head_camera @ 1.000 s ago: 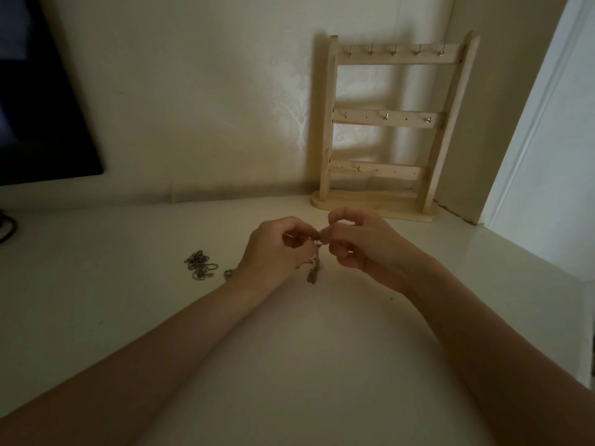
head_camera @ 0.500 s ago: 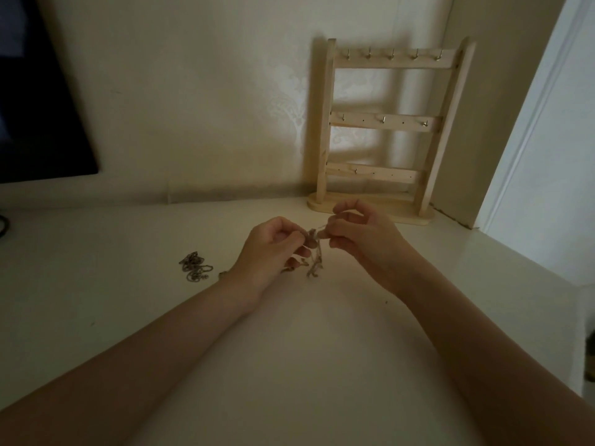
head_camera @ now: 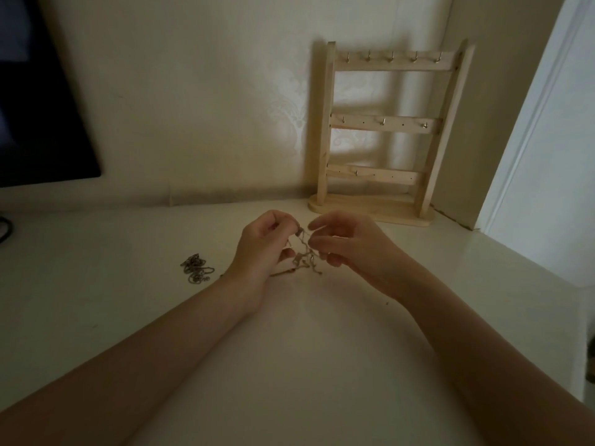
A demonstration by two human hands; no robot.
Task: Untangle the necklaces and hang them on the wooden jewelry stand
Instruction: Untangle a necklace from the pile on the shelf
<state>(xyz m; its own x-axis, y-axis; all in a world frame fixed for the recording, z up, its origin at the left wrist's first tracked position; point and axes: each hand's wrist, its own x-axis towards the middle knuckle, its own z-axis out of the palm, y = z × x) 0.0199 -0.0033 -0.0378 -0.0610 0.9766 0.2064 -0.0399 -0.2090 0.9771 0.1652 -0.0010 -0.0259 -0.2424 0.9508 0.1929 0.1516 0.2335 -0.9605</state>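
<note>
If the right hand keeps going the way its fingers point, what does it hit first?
The right hand points left, so it would most likely meet the tangled chain first, then the left hand just beyond. Depth between them is unclear.

on the worktop (head_camera: pixel 96 317), a necklace pile (head_camera: pixel 196 268) lies left of the hands; the jewelry stand (head_camera: pixel 386 136) stands behind them, against the wall.

Both hands (head_camera: pixel 309 249) on a tangled necklace (head_camera: pixel 302 257) before the wooden stand (head_camera: pixel 383 130).
</note>
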